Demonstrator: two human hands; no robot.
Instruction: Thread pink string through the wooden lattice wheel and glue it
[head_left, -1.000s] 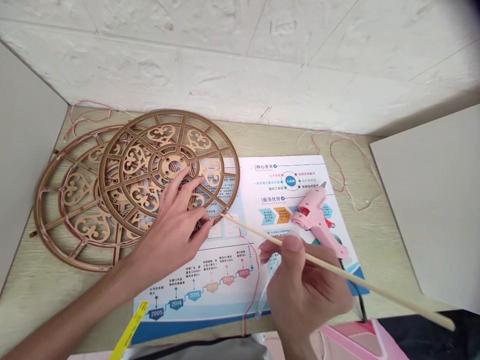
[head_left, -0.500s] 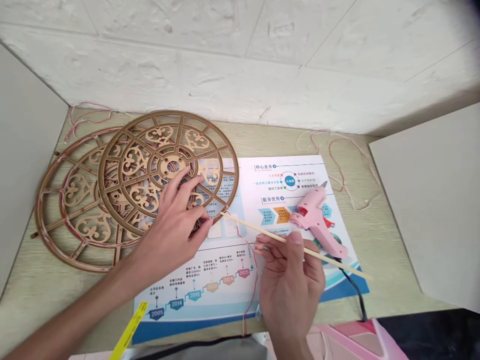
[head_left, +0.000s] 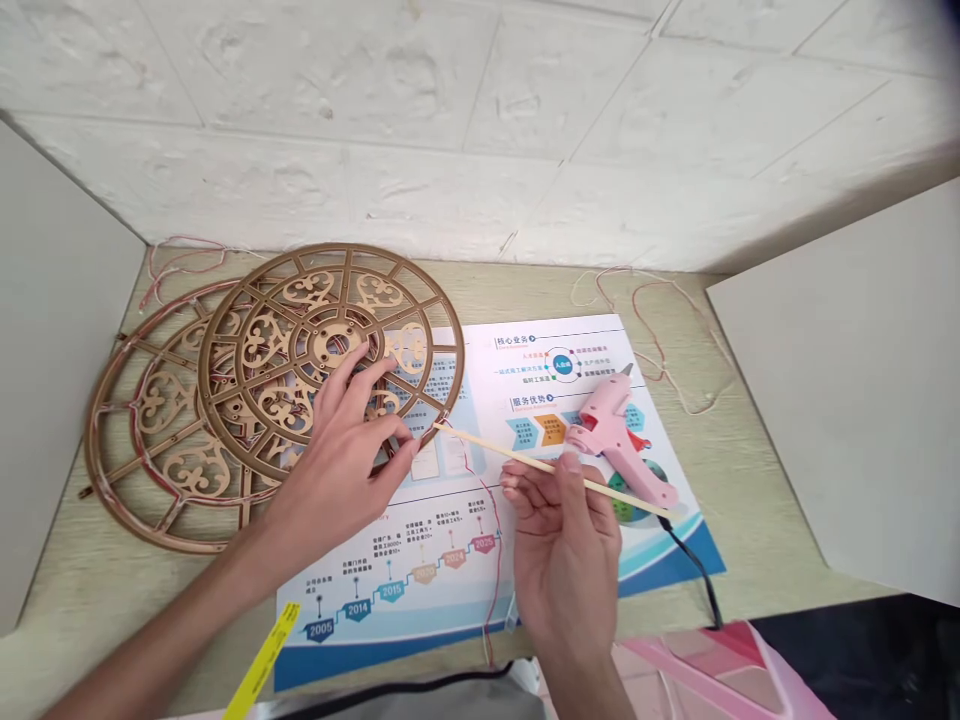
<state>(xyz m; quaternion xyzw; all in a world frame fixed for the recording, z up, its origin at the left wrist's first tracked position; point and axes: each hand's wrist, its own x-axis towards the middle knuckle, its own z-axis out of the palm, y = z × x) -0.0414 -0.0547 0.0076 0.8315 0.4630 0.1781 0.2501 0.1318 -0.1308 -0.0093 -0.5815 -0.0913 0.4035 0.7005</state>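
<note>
My left hand (head_left: 349,445) lies over the lower right part of the upper bronze openwork disc (head_left: 454,320), thumb and a finger closed on its rim. Between the thumb and fingers of my right hand (head_left: 566,530) is a thin pale wooden stick (head_left: 499,447), its left tip at the disc's rim near my left thumb. A thin red wire (head_left: 496,560) runs from that rim down across the printed sheet. Under the upper disc, offset to the left, lies a second bronze disc (head_left: 101,465) with reddish wire along its rings.
A pink glue gun (head_left: 619,440) rests on the printed sheet (head_left: 420,610), right of my right hand, its black cable (head_left: 701,570) running down. Loose wires (head_left: 686,410) lie at the back right. Side panels and a white wall (head_left: 420,180) enclose the table (head_left: 720,450).
The view has shifted slightly, so the scene sits a little lower and the right-hand things further left. Both hands keep nearly the same pose, the stick tip still at the rim.
</note>
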